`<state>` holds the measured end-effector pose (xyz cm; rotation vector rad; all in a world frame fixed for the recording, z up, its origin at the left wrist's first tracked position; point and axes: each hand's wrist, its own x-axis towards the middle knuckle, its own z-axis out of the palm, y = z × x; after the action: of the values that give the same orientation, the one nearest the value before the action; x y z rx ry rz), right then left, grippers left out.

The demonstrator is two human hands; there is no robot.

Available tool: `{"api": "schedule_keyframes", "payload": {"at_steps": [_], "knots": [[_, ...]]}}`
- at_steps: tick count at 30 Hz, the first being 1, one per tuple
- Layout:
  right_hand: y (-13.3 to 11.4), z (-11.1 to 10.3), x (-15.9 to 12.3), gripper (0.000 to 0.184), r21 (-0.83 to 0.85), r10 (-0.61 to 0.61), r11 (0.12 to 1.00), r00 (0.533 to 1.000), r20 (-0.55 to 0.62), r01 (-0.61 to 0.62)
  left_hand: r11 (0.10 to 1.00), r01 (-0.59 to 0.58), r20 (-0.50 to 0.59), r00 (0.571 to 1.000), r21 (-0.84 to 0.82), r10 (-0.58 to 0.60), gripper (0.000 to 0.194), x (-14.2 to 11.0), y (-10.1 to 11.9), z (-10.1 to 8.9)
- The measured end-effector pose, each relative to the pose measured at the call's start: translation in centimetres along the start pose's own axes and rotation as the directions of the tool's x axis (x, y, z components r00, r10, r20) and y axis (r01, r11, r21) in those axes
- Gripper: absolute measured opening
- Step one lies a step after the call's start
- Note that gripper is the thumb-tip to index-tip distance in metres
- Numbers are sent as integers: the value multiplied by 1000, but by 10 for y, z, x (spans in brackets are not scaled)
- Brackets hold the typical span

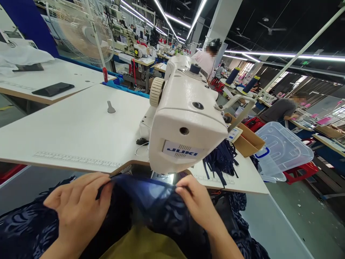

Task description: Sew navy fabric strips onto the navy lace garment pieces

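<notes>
A sheer navy fabric (164, 205) with a leafy pattern stretches between my two hands, just in front of the sewing machine (185, 118). My left hand (81, 201) pinches its upper edge at the left, fingers curled over it. At the right end of that edge, my right hand (194, 199) grips the cloth between thumb and fingers. The machine's lit needle area sits right behind the taut edge, and the needle itself is hidden by the machine head. More of the patterned cloth drapes over my lap and to both sides.
On the white sewing table (81, 126) lie a small grey metal piece (110, 107) and a bundle of navy strips (222, 162). A cardboard box (248, 138) and clear plastic bin (285, 147) stand right. A phone (53, 89) and fan (81, 32) are left. Other people (207, 59) work beyond.
</notes>
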<state>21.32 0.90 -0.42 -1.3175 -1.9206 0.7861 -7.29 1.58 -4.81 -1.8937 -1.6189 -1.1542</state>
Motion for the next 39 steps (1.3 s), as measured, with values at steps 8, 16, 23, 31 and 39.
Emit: {"api": "schedule_keyframes", "payload": {"at_steps": [8,16,23,31,39], "knots": [[-1,41,23,25,-514,-249,842,963,-103,163,753,-537,140,771,-381,621,45,1,43,14],[18,35,20,11,240,181,959,978,-104,-152,809,-427,228,809,-405,541,45,-7,60,18],[13,34,31,2,-10,113,993,967,-229,-118,849,-396,211,850,-350,483,49,-7,59,18],[15,38,35,8,-93,84,990,966,-244,-110,866,-355,214,870,-352,444,49,-8,58,22],[13,35,36,11,-108,67,990,972,-225,-93,871,-325,241,872,-370,427,56,-6,57,21]]}}
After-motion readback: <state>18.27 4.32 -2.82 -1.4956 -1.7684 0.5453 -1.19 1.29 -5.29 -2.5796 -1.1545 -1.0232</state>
